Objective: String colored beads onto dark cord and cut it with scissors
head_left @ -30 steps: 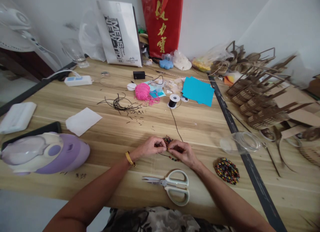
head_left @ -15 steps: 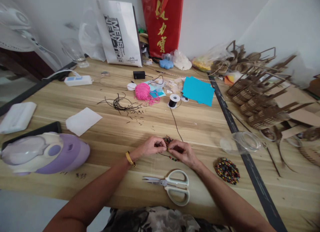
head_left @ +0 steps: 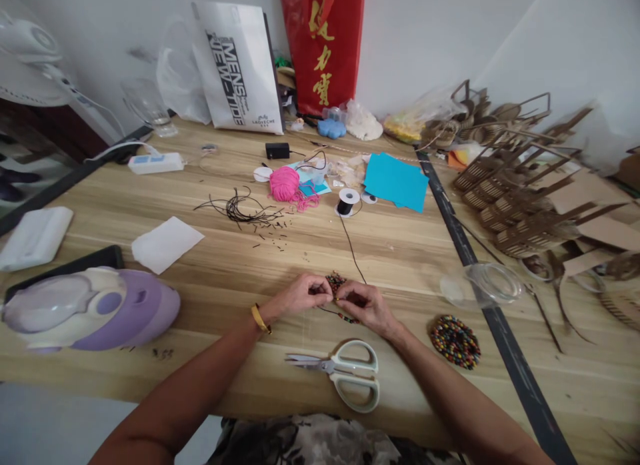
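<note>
My left hand (head_left: 307,292), with a yellow bracelet at the wrist, is closed in a pinch on a thin black cord (head_left: 327,310). Fingertip to fingertip with it, my right hand (head_left: 367,306) pinches a tiny bead (head_left: 337,300), partly hidden by the fingers. Several coloured beads (head_left: 347,319) sit threaded on the cord below the hands. Just behind the fingertips lies a small pile of loose beads (head_left: 336,278). From a spool of black cord (head_left: 347,201) a strand runs toward my right hand. White-handled scissors (head_left: 345,368) lie slightly open in front of me.
A coil of colourful beads (head_left: 455,341) lies right of my forearm. Farther back are cut black cords (head_left: 245,208), pink yarn (head_left: 285,184) and blue sheets (head_left: 397,182). A purple-and-white appliance (head_left: 120,308) stands left; brown woven baskets (head_left: 520,198) crowd the right.
Both hands keep almost the same pinch over the cord and beads. The view has shifted very slightly; nothing on the table has visibly moved.
</note>
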Motion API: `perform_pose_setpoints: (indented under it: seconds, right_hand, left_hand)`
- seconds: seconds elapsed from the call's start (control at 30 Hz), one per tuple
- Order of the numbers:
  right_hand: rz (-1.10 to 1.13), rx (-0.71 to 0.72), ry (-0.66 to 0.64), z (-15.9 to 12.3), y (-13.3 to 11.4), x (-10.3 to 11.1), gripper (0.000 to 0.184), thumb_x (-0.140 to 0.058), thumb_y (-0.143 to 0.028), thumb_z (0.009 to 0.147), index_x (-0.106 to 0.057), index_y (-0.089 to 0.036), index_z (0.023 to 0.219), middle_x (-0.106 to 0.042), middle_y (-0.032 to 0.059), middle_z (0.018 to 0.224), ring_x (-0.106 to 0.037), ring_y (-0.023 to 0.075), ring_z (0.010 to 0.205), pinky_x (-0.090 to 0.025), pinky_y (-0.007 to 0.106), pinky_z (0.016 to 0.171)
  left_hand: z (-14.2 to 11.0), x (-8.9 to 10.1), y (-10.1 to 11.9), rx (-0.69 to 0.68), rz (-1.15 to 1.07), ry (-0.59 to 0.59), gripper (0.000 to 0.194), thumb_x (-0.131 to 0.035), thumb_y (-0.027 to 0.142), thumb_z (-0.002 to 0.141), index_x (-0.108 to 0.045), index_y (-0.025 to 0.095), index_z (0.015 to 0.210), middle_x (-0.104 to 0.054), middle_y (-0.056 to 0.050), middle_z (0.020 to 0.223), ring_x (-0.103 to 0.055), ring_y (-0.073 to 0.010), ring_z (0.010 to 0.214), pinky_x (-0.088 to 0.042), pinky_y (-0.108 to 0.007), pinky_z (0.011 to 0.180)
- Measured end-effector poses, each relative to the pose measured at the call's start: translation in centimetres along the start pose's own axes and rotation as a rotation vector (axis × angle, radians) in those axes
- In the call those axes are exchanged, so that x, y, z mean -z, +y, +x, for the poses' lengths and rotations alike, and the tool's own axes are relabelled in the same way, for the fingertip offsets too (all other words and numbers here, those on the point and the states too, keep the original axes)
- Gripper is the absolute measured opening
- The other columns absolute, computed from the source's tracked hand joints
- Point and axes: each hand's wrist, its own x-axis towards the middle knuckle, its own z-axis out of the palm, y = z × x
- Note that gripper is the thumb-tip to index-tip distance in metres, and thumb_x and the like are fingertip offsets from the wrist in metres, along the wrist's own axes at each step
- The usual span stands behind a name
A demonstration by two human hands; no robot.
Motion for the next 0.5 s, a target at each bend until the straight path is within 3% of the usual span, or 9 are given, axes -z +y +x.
perform_pose_setpoints:
  seconds: [0.5]
  right_hand:
    - [-0.021,0.044,0.003,0.03,-0.08,0.12,0.022,-0.061,-0.036,0.085,-0.065,-0.015,0.084,-0.064,0.0056,0.078,-0.056,0.0129,0.065,-0.044,0.023,0.057]
  left_hand:
    - [-0.02,-0.01,0.18,0.015,0.023,-0.002,0.018,-0.060,0.028,0.078,-0.059,0.011,0.071,-0.053,0.002,0.059,-0.045,-0.0084,0.056,-0.035,-0.019,0.054]
